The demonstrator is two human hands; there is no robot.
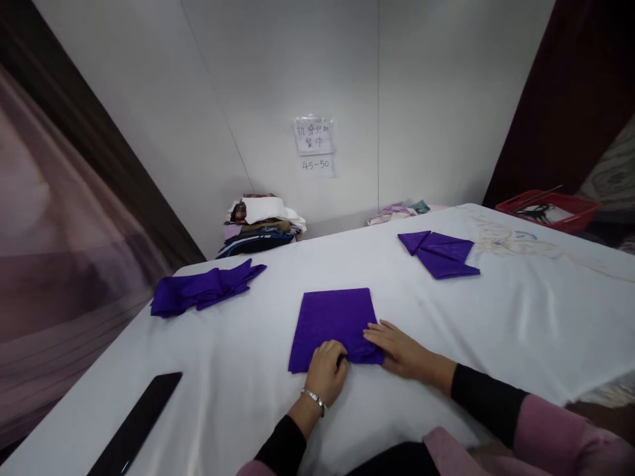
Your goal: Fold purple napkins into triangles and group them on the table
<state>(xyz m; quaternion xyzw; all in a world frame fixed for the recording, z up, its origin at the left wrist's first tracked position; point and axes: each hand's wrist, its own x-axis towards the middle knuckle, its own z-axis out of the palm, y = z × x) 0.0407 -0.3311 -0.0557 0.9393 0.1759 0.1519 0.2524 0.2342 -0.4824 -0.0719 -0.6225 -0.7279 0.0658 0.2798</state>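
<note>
A purple cloth napkin (335, 320), folded into a rough square, lies flat on the white tablecloth in front of me. My left hand (327, 371), with a silver bracelet at its wrist, curls its fingers on the napkin's near edge, thumb tucked against the cloth. Over the near right corner rests my right hand (397, 349), its fingers stretched out on the fabric. The near edge looks slightly bunched between the two hands. Part of that edge is hidden under my left fingers.
A folded purple napkin (441, 254) with pointed corners lies at the back right, loose purple cloths (203, 287) at the left. A dark flat object (136, 423) is near the left front edge. Piled clothes (262, 225), a red basket (580, 215) and a wall sign (313, 137) are beyond.
</note>
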